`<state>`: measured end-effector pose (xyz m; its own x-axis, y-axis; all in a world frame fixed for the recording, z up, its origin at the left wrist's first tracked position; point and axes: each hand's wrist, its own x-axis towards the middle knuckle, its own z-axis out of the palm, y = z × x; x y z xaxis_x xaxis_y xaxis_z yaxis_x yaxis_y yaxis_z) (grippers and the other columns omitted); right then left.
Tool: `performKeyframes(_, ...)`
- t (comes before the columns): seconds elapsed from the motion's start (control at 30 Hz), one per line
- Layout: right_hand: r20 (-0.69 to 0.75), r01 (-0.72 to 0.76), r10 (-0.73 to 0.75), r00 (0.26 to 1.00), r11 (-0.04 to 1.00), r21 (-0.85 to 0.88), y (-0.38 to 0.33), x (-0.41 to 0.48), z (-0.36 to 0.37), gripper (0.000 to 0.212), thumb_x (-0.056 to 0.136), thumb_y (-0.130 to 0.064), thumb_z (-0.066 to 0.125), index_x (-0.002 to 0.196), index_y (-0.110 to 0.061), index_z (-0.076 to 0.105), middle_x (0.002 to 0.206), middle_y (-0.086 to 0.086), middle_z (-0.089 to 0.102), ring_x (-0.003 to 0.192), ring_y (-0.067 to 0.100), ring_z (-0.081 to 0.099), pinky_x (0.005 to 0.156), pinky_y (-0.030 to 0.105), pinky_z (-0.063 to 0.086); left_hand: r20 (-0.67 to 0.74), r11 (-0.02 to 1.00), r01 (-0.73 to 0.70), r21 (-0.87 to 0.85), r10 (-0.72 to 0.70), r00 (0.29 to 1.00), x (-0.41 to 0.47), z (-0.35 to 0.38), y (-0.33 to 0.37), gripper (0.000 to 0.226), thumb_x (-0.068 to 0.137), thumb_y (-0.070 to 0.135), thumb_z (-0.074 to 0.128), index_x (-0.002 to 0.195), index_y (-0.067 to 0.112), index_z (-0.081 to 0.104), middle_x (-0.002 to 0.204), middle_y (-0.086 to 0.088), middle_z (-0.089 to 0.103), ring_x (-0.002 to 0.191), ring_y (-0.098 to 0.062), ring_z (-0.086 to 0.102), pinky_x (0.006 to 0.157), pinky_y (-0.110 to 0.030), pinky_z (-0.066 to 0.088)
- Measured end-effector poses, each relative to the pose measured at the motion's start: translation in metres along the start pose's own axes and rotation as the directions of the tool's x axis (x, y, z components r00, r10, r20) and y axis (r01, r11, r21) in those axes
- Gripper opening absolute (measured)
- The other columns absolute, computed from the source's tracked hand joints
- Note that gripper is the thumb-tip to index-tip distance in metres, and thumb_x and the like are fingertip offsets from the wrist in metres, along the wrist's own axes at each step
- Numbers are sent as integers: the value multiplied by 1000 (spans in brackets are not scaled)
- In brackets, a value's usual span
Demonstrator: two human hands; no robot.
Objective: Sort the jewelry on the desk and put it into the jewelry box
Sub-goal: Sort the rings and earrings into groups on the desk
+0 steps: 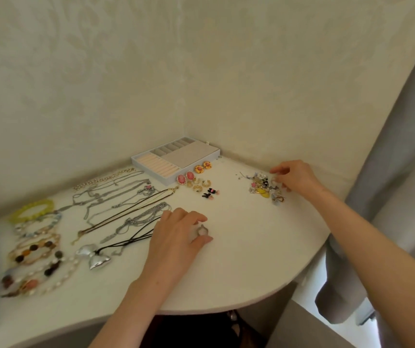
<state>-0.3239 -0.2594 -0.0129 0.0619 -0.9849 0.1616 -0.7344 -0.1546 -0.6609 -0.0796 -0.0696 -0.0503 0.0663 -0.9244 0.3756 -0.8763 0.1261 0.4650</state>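
An open grey jewelry box (136, 160) with dividers and a ring roll stands against the wall at the back of the white desk (239, 247). My left hand (176, 237) pinches a small pale earring (202, 231) just above the desk's middle. My right hand (294, 175) reaches into a pile of mixed small jewelry (264, 188) at the right, its fingers curled on a small piece. Pink earrings (185, 177) and orange earrings (202, 167) lie in pairs in front of the box. Gold rings (197, 185) and black bow studs (210, 192) lie beside them.
Several chain necklaces (121, 199) lie in rows at the left. A silver bow pendant (93, 257) on a black cord lies nearer me. Beaded bracelets (33, 247) sit at the far left. A grey curtain (389, 197) hangs at the right past the desk's rounded edge.
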Motion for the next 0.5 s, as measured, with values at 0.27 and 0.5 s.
performKeyframes(0.27, -97, 53, -36, 995, 980, 189, -14, -17, -7, 16, 84, 6, 58, 89, -6, 68, 76, 8, 61, 61, 12, 58, 50, 9, 50, -100, 995, -33, 94, 43, 994, -25, -8, -12, 11, 82, 33, 67, 91, 26, 65, 91, 11, 52, 92, -12, 43, 79, -26, 33)
performKeyframes(0.5, 22, 54, -65, 998, 945, 322, -41, -42, 7, 12, 80, 2, 67, 75, -8, 66, 68, 9, 64, 56, 15, 61, 60, 25, 54, -270, 982, 128, 141, -86, 959, -54, -28, -43, 15, 67, 17, 81, 75, 20, 68, 83, 6, 56, 79, -15, 43, 66, -30, 36)
